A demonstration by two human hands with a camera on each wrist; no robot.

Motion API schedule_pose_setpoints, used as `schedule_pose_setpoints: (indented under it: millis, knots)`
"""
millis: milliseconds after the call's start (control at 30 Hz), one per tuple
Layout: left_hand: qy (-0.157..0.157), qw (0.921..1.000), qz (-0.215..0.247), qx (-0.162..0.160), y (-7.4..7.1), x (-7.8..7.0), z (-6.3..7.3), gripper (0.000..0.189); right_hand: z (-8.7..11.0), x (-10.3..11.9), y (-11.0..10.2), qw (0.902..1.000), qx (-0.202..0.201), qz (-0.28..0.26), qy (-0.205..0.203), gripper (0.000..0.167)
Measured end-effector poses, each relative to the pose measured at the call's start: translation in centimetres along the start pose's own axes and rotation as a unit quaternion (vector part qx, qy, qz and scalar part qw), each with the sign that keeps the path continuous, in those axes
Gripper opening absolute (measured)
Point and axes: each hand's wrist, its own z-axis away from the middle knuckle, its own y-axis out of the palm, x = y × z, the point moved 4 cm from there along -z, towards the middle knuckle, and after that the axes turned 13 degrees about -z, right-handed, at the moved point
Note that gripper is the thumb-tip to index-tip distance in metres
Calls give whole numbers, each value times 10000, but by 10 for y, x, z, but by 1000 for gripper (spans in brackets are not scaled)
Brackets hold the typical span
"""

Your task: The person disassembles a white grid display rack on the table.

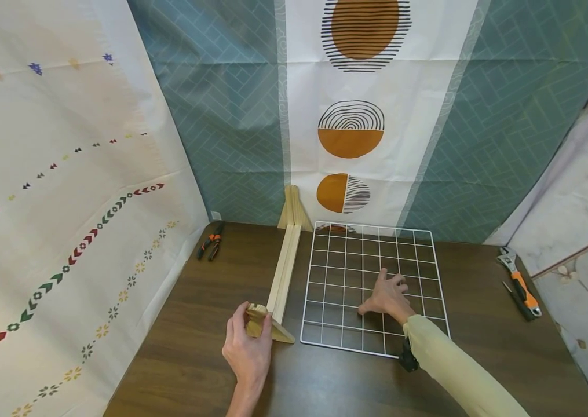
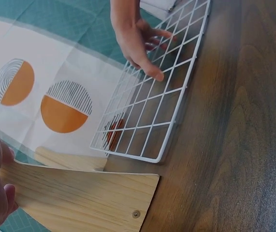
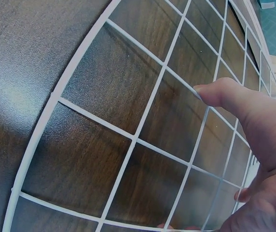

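Observation:
My left hand (image 1: 249,347) grips the top of the near end board of a pale wooden stand (image 1: 284,272), thumb and fingers on either side. A screw shows low on that end board (image 2: 89,193). My right hand (image 1: 389,295) holds a white wire grid (image 1: 344,269) by its wires, with thumb and fingers spread across several cells. In the right wrist view the thumb (image 3: 225,92) presses at a wire, while the other fingers are partly hidden. The grid's far edge overlaps the hanging cloth, and its left side runs beside the stand.
Pliers with orange and black handles (image 1: 211,241) lie at the far left of the brown table (image 1: 184,324). On the right are an adjustable wrench (image 1: 520,284) and a dark slim tool (image 1: 518,302). Patterned cloths (image 1: 221,116) hang behind and at both sides.

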Motion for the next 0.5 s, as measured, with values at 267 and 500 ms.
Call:
schedule_pose_setpoints:
  millis: [267, 500]
  knots:
    - [3, 10000, -5, -6, 1, 1, 0, 51, -2, 0, 2, 10000, -1, 28, -10, 136]
    - [-1, 10000, -9, 12, 1, 1, 0, 51, -3, -2, 4, 9999, 81, 113, -50, 136]
